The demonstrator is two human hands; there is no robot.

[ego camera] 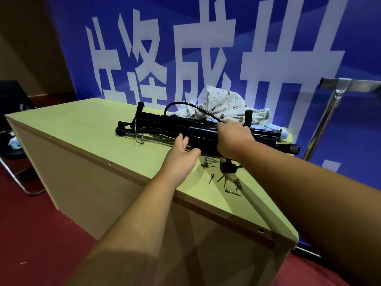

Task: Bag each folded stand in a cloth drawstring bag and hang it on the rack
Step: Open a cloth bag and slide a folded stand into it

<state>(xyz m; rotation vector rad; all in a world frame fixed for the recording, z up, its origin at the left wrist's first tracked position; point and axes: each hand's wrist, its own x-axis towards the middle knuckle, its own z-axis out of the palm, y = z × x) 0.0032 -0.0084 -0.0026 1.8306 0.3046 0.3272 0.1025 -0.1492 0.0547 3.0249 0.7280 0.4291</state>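
Observation:
Several black folded stands point(165, 126) lie in a pile across the yellow-green table top point(86, 129). My right hand point(233, 139) grips the thick black tube of the nearest stand from above. My left hand point(181, 155) reaches in beside it, fingers relaxed and touching the same tube from the near side. Behind the pile lies a heap of white patterned cloth drawstring bags point(224, 106). A thin black cable loops up over the stands. The shiny metal rack point(334, 100) stands to the right of the table.
Several small metal pins point(224, 182) lie scattered on the table near my wrists. A black chair point(12, 124) with a chrome frame stands at the left on the red floor. A blue banner with large white characters point(185, 48) hangs behind the table.

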